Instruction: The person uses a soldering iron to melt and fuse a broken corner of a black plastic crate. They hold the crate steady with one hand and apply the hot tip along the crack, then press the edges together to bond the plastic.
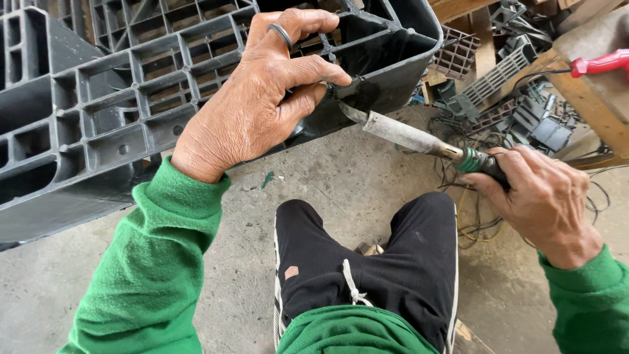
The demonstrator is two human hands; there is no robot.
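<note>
A large black plastic pallet [98, 111] with a grid of ribs stands tilted on the concrete floor in front of me. My left hand [259, 92], a ring on one finger, presses on the pallet's lower corner, thumb and forefinger pinching the plastic near the tool tip. My right hand [544, 200] grips the dark handle of a soldering iron [419, 139]. Its long metal barrel points left, and the flat tip touches the pallet's edge just under my left thumb. Green sleeves cover both arms.
My knee in black trousers [367, 255] is between the hands. A pile of broken black plastic pieces [524, 111] and tangled wires [472, 223] lies at right. A wooden bench [590, 105] with a red-handled tool [599, 63] stands at upper right.
</note>
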